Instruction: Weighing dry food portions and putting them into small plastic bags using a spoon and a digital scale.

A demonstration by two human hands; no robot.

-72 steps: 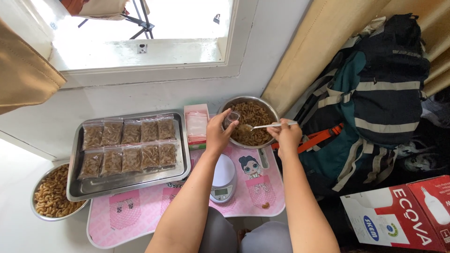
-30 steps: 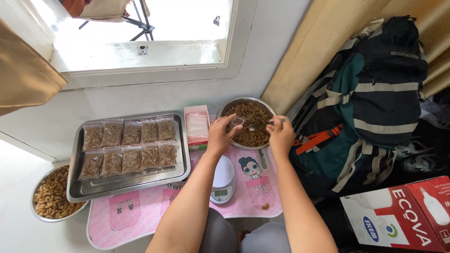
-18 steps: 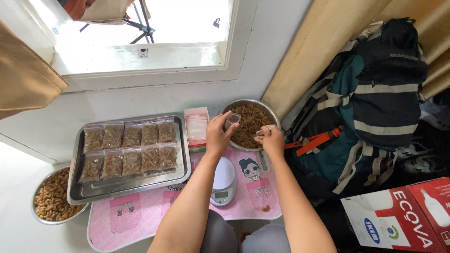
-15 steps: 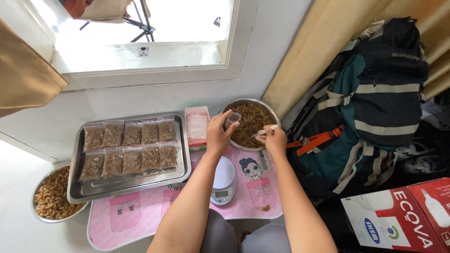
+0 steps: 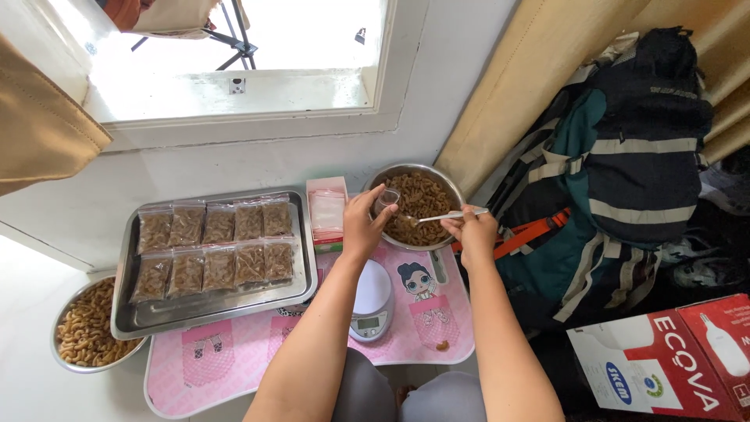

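Hands are working over the steel bowl (image 5: 418,205): left hand (image 5: 364,227) pinching a small clear bag (image 5: 387,202), right hand (image 5: 469,228) gripping a spoon (image 5: 445,216), ten filled packets (image 5: 212,244) lying on the tray (image 5: 301,289), bowl remaining nearly full.

A single head-worn camera looks steeply down from above the seated person, facing a far window (image 5: 234,59) and wall. The pink lap table (image 5: 250,355) lies near and central; a backpack (image 5: 625,172) fills the right. No second view shares the scene.
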